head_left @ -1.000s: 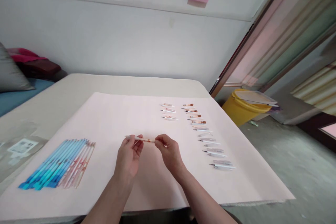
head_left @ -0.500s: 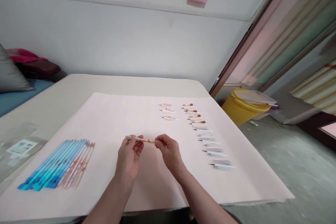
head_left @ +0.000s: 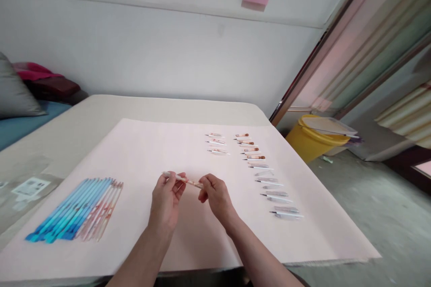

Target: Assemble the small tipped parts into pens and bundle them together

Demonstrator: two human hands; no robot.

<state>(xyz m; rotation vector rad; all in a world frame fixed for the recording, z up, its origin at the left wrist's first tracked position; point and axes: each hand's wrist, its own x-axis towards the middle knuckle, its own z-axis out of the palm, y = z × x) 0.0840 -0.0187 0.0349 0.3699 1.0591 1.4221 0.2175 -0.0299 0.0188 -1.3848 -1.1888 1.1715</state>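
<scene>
Above the middle of the table, both hands hold a slim white pen (head_left: 191, 182) with orange-red markings. My left hand (head_left: 165, 199) pinches its pale left end between thumb and fingers. The fingers of my right hand (head_left: 217, 195) are closed around the other end, which they partly hide. The pen slopes down slightly toward the right. To the left lie blue pens (head_left: 76, 208) side by side, with white pens with reddish patterns (head_left: 104, 210) right against them. At the right, a column of separated pen parts (head_left: 284, 213) runs away from me, with a shorter group (head_left: 217, 142) farther back.
A pale pink sheet (head_left: 151, 143) covers much of the table. A clear plastic bag with a label (head_left: 30, 187) lies at the left edge. A yellow bucket (head_left: 305, 139) stands on the floor at the right. A white wall (head_left: 151, 54) rises behind the table.
The pen has tilted, its right end now lower. My right hand has turned slightly and its fingers are curled more around that end. My left hand keeps nearly the same place.
</scene>
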